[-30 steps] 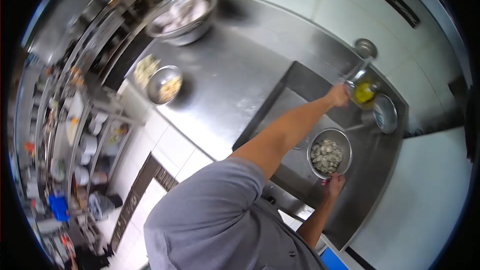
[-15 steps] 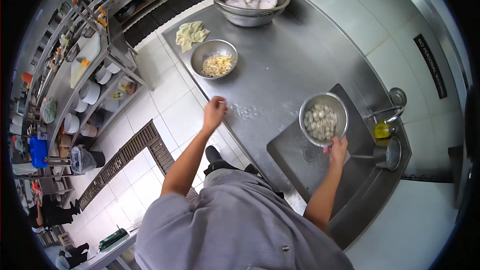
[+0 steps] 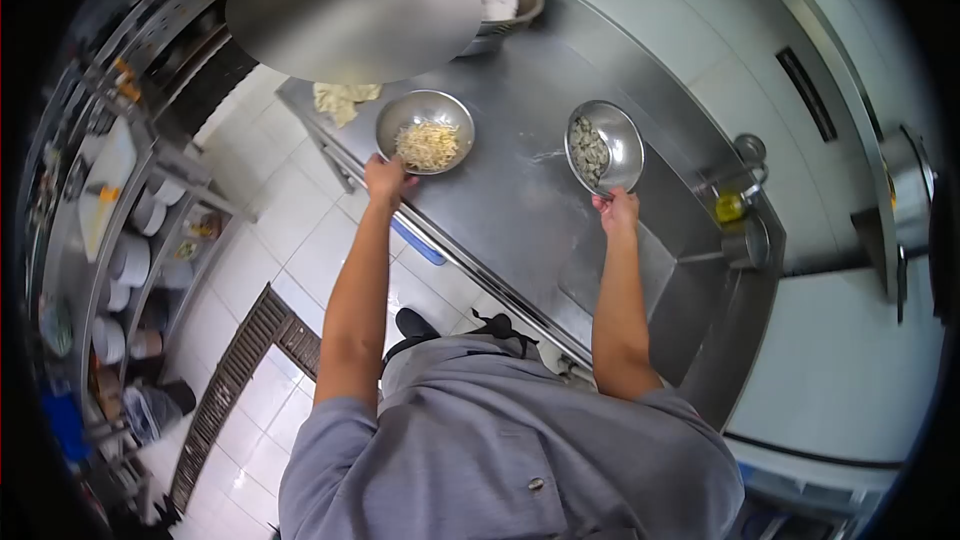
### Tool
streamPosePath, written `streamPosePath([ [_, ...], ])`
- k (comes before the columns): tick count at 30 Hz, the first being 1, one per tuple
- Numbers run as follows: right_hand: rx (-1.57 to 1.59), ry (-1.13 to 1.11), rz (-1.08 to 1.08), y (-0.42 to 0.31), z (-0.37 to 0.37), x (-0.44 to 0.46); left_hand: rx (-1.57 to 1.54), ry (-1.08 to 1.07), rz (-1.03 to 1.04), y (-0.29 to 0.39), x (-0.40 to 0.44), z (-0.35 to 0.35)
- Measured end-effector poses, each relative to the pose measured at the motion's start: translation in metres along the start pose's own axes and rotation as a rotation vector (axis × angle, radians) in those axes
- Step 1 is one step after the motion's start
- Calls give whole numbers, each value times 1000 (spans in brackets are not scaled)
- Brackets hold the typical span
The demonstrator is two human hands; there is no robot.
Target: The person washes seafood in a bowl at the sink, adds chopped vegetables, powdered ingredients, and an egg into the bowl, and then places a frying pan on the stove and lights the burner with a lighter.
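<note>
My left hand (image 3: 388, 180) grips the near rim of a steel bowl (image 3: 460, 118) by the table edge. Bean sprouts (image 3: 427, 144), pale and yellowish, lie inside that bowl. Out to the right, my right hand (image 3: 617, 208) holds a second steel bowl (image 3: 626, 145) by its near rim, tilted. Small greyish pieces that look like shellfish (image 3: 588, 152) have gathered at this bowl's left side. Both hands are closed on the rims; some fingers are hidden behind the bowls.
A sink basin (image 3: 640, 285) lies to the near right, with a bottle of yellow liquid (image 3: 729, 206) and a metal pot (image 3: 746, 242) beside it. At the far end are a large bowl (image 3: 530, 2) with pale chunks and a cloth (image 3: 345, 100). A blurred oval hides part of the background.
My left hand has reached forward and taken hold of the sprout bowl. My right hand has carried the other bowl away from over the sink and tilted it, shifting its contents leftward.
</note>
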State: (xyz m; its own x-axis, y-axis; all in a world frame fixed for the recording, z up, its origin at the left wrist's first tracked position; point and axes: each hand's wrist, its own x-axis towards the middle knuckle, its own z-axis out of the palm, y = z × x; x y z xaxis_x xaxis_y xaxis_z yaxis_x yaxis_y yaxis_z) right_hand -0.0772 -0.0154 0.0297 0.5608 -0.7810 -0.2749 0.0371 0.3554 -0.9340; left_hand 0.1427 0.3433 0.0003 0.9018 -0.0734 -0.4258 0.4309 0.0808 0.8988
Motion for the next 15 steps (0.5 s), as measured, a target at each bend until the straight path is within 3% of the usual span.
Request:
streamPosePath([
  [2, 86, 99, -49, -6, -21, -17, 16, -72, -9, 5, 5, -3],
  [5, -127, 176, -87, -15, -59, -38, 67, -146, -8, 0, 17, -10],
  [8, 50, 372, -122, -13, -98, -59, 3, -186, -39, 5, 19, -12],
  [10, -189, 358, -58, -19, -121, -76, 1, -216, -61, 8, 18, -11],
  [11, -183, 368, -56, -20, -128, -79, -20, -216, -66, 13, 19, -13],
  [13, 115, 560, -108, -18, -140, -85, 12, -225, -66, 19, 18, -16],
  [15, 49, 587, -169, -16, -150, -94, 16, -231, -59, 24, 20, -16],
])
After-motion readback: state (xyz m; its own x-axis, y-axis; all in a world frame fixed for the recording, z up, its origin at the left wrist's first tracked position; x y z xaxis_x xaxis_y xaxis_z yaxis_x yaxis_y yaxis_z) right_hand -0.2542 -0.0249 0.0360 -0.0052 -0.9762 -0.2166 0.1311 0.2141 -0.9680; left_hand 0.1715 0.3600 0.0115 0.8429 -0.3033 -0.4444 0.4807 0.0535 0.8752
